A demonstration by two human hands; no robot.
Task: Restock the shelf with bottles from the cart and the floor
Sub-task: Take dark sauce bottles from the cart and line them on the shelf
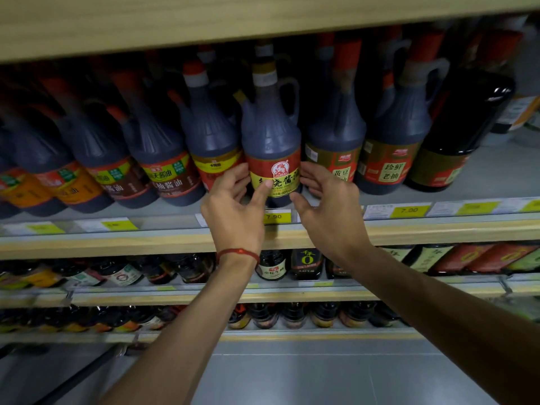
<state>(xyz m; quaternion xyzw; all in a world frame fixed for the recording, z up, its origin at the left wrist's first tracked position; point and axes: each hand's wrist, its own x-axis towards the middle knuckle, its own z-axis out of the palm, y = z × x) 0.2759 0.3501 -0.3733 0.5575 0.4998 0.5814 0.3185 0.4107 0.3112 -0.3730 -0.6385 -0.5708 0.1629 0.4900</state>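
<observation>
a dark sauce bottle [271, 135] with a side handle, a white and gold cap and a red and yellow label stands upright at the centre of the frame, on the front edge of a shelf [175, 244]. it sits in a row of similar dark bottles that runs from the left edge to the right edge.

the left hand [233, 206] grips the bottle's left side, with its fingers curled behind the label and its thumb [264, 190] pressed on the yellow part of the label. a red cord [238, 254] circles that wrist.

the right hand [327, 209] cups the bottle's right side, its fingers loosely spread and curved against the label edge and its thumb at the lower front.

a yellow price tag [276, 217] reading 7.90 sits just below the bottle, between the hands. in the lower half of the frame, two more shelves hold smaller dark bottles.
</observation>
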